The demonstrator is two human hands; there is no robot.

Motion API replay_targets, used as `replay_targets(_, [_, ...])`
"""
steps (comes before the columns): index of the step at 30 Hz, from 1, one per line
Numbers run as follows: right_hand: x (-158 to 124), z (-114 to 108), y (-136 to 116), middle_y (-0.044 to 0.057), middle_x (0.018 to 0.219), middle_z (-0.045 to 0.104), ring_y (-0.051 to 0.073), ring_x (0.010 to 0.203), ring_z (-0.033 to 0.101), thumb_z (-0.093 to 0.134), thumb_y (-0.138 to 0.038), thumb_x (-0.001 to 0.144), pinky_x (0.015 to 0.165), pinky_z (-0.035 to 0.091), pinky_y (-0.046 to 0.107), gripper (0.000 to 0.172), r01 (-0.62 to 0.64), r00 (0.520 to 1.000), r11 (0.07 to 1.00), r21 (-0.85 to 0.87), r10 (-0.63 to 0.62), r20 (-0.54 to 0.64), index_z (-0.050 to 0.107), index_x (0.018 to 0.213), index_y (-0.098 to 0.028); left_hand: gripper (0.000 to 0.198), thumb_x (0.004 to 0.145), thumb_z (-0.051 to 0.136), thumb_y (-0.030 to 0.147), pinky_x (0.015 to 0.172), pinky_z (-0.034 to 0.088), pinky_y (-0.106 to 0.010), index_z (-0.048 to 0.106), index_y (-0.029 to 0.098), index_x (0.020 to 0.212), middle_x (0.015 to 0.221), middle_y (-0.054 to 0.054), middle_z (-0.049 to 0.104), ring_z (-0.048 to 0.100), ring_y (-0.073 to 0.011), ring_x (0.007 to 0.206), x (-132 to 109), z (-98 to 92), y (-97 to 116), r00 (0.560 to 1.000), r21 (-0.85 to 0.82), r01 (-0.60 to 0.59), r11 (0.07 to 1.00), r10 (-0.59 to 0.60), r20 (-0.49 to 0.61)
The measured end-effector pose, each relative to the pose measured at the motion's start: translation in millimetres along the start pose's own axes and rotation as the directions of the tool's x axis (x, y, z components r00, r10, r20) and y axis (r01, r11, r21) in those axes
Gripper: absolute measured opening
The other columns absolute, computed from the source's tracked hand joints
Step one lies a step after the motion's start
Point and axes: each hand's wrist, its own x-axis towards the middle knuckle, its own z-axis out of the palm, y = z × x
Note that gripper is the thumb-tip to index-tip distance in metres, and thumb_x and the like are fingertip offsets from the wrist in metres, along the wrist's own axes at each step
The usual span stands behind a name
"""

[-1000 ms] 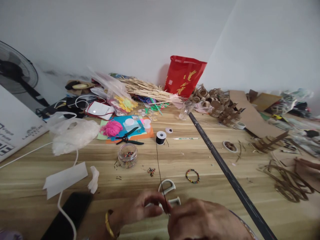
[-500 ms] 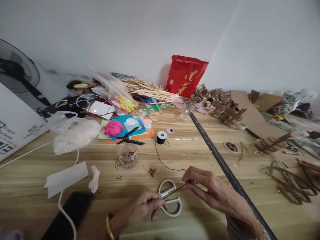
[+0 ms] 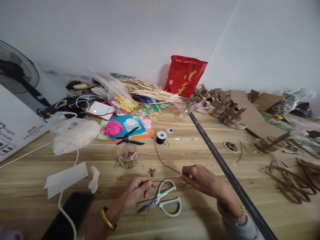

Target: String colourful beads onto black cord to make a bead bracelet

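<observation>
A black cord (image 3: 163,162) runs from the white-topped spool (image 3: 161,138) to my right hand (image 3: 201,181), whose fingers are pinched on it. From there the cord loops slackly over the handles of the scissors (image 3: 156,201) to my left hand (image 3: 140,190), which pinches it between thumb and finger. The scissors lie on the table with blades apart, below and between my hands. Just beyond my left hand sits a small pile of coloured beads (image 3: 151,172). An open clear jar (image 3: 128,156) holding more beads stands farther left.
Pliers (image 3: 130,136) and pink yarn (image 3: 111,128) lie on coloured paper. A black strip (image 3: 212,151) crosses the table on the right. At left are a phone (image 3: 67,216), a white cable and folded paper (image 3: 66,179). Another person's hand (image 3: 308,165) shows at the right edge.
My left hand has moved left and away from me, uncovering the scissor blades. My right hand has shifted slightly left. The cord between them has gone from straight to slack.
</observation>
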Motion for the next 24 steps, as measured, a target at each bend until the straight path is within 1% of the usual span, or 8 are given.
replay_targets(3, [10,7,-10,0.008,0.086,0.067,0.020,0.075,0.065,0.053,-0.023,0.091,0.063,0.040,0.026,0.010,0.002,0.996,1.000,0.017,0.000,-0.084,0.061,0.087,-0.017,0.050,0.080,0.055,0.058,0.052,0.034,-0.024,0.070,0.010,0.079,0.048,0.002,0.049,0.044,-0.0120,0.047,2,2.6,-1,1.000,0.079,0.001,0.997,0.000,-0.007])
replay_targets(5, [20,12,-21,0.007,0.094,0.067,0.018,0.077,0.066,0.056,-0.023,0.089,0.067,0.043,0.025,0.014,0.099,0.991,0.981,0.167,-0.081,-0.109,0.060,0.101,-0.018,0.047,0.083,0.050,0.053,0.050,0.031,-0.023,0.069,0.011,0.079,0.048,0.002,0.048,0.043,-0.0126,0.047,4,5.7,0,1.000,0.183,-0.002,0.983,0.003,-0.009])
replay_targets(8, [37,23,-36,0.002,0.082,0.068,0.013,0.064,0.064,0.059,-0.025,0.088,0.061,0.044,0.020,0.028,0.213,0.977,0.867,0.450,-0.186,-0.103,0.056,0.115,-0.019,0.039,0.087,0.044,0.042,0.052,0.032,-0.024,0.064,0.013,0.069,0.051,0.002,0.047,0.044,-0.0138,0.051,7,10.0,0,0.998,0.387,-0.032,0.921,0.051,-0.039])
replay_targets(11, [54,39,-43,-0.001,0.073,0.066,0.011,0.060,0.062,0.058,-0.022,0.087,0.055,0.043,0.018,0.018,0.259,0.964,0.761,0.595,-0.239,-0.113,0.061,0.103,-0.017,0.034,0.086,0.042,0.034,0.057,0.033,-0.025,0.060,0.015,0.064,0.056,0.000,0.051,0.047,-0.0155,0.058,10,11.9,0,0.990,0.538,-0.062,0.841,0.121,-0.075])
replay_targets(14, [66,56,-40,-0.001,0.072,0.065,0.010,0.061,0.058,0.062,-0.019,0.083,0.055,0.042,0.017,0.007,0.270,0.962,0.716,0.644,-0.235,-0.142,0.063,0.089,-0.014,0.032,0.086,0.040,0.030,0.058,0.032,-0.026,0.061,0.015,0.067,0.060,-0.002,0.055,0.049,-0.0166,0.059,12,11.4,-1,0.987,0.596,-0.055,0.801,0.134,-0.089])
replay_targets(18, [72,67,-32,-0.001,0.068,0.062,0.010,0.058,0.055,0.060,-0.017,0.084,0.054,0.041,0.018,0.006,0.265,0.964,0.715,0.647,-0.213,-0.159,0.064,0.085,-0.014,0.031,0.086,0.039,0.030,0.057,0.032,-0.026,0.060,0.016,0.068,0.059,-0.002,0.056,0.050,-0.0173,0.058,13,9.6,-1,0.985,0.610,-0.048,0.791,0.139,-0.104])
replay_targets(21, [71,63,-29,0.001,0.072,0.064,0.011,0.061,0.055,0.060,-0.013,0.082,0.056,0.041,0.019,0.007,0.303,0.953,0.760,0.575,-0.225,-0.204,0.066,0.085,-0.013,0.031,0.086,0.039,0.033,0.056,0.033,-0.026,0.057,0.017,0.067,0.057,-0.002,0.055,0.050,-0.0176,0.056,14,8.9,-2,0.979,0.602,-0.037,0.797,0.151,-0.140])
replay_targets(24, [68,51,-28,0.001,0.071,0.065,0.011,0.061,0.056,0.057,-0.007,0.079,0.056,0.041,0.020,0.013,0.303,0.953,0.799,0.519,-0.250,-0.172,0.068,0.085,-0.013,0.033,0.087,0.038,0.036,0.057,0.034,-0.026,0.055,0.018,0.065,0.057,-0.002,0.055,0.052,-0.0182,0.057,16,8.3,-5,0.972,0.584,-0.047,0.810,0.173,-0.162])
